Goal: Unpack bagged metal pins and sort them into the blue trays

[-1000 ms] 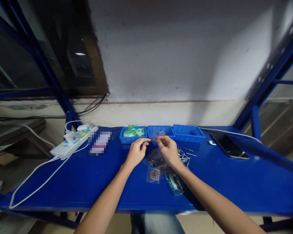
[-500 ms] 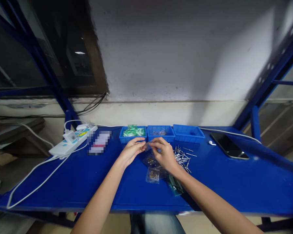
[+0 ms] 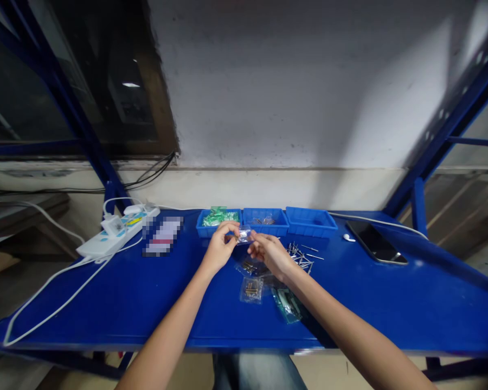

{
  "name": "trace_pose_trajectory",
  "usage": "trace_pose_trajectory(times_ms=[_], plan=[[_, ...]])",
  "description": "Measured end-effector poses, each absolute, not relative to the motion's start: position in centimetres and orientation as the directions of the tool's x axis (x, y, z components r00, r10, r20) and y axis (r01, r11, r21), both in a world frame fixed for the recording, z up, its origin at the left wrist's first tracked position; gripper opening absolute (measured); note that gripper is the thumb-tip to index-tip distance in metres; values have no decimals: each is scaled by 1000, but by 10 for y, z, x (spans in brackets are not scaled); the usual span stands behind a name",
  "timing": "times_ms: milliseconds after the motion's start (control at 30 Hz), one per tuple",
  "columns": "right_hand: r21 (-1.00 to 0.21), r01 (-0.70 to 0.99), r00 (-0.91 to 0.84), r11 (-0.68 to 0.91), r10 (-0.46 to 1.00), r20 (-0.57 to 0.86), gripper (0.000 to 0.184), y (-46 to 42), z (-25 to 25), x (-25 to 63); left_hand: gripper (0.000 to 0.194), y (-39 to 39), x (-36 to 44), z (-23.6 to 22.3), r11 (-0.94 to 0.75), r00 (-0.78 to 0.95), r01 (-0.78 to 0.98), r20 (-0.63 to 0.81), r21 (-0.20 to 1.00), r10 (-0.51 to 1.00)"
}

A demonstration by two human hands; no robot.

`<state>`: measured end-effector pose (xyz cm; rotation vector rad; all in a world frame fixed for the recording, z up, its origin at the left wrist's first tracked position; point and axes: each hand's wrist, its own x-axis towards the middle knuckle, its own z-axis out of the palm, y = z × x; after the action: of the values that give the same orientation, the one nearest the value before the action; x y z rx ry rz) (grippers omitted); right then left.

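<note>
Between my two hands a small clear plastic bag (image 3: 244,235) is stretched above the table. My left hand (image 3: 223,246) pinches its left end, my right hand (image 3: 269,252) its right end. What the bag holds is too small to make out. Below them lies a clear bag of brass-coloured screws (image 3: 251,290), with another bag of small metal parts (image 3: 250,266) just behind it. A greenish bag (image 3: 287,304) rests under my right forearm. Loose silver pin-like metal pieces (image 3: 303,257) are heaped beside my right hand, partly hidden by it.
Three blue bins line the back: one with green-and-clear packets (image 3: 217,218), one with small clear bags (image 3: 264,220), and a right-hand bin (image 3: 311,222). A phone (image 3: 376,242) and a white earbud (image 3: 348,238) lie right. A power strip (image 3: 117,233) with cables stands left.
My hands have drawn slightly apart, and the clear bag now shows stretched between them. My left hand's fingers have curled inward. The whole view has shifted a little.
</note>
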<state>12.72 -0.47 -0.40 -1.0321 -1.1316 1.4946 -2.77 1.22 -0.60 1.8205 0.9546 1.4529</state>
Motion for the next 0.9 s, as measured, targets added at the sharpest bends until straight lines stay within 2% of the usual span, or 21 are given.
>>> trace_pose_trajectory(times_ms=[100, 200, 233, 300, 367, 400, 433, 500, 567, 600, 667, 700, 800, 900], plan=[[-985, -159, -58, 65, 995, 75, 25, 0, -5, 132, 12, 11, -24, -9, -603, 207, 244, 567, 760, 798], [-947, 16, 222, 319, 923, 315, 23, 6, 5, 151, 20, 11, -22, -14, -592, 211, 367, 555, 718, 804], [-902, 121, 351, 415, 832, 430, 23, 8, 12, 161, 22, 10, -22, -15, -574, 203, 416, 543, 706, 815], [-767, 396, 560, 505, 530, 638, 23, 11, 26, 183, 22, 9, -22, -18, -533, 206, 512, 507, 673, 837], [-640, 614, 601, 462, 253, 758, 22, 15, 35, 202, 25, 7, -23, -20, -487, 239, 606, 439, 629, 866], [-584, 692, 565, 425, 185, 804, 22, 18, 36, 208, 29, 6, -23, -21, -465, 269, 649, 391, 602, 880], [-525, 757, 496, 389, 183, 849, 21, 21, 33, 210, 34, 4, -23, -22, -449, 301, 685, 339, 574, 891], [-387, 851, 254, 355, 367, 895, 19, 29, 22, 205, 40, 3, -24, -23, -430, 354, 731, 245, 529, 903], [-239, 889, -82, 390, 649, 756, 17, 35, 7, 191, 34, 4, -25, -23, -399, 349, 757, 197, 517, 916], [-200, 899, -164, 390, 723, 671, 15, 37, 0, 184, 28, 5, -26, -24, -370, 318, 761, 190, 533, 929], [-168, 919, -188, 357, 770, 610, 18, 37, -8, 172, 17, 10, -29, -24, -311, 250, 740, 186, 596, 950], [-174, 924, -164, 341, 763, 625, 21, 35, -10, 169, 15, 13, -30, -25, -296, 230, 717, 187, 631, 955], [-238, 892, -132, 383, 726, 675, 26, 24, -9, 165, 11, 21, -35, -27, -297, 219, 657, 202, 693, 955], [-327, 829, -167, 455, 758, 631, 25, 14, -8, 164, 17, 23, -39, -27, -297, 190, 661, 229, 689, 955]])
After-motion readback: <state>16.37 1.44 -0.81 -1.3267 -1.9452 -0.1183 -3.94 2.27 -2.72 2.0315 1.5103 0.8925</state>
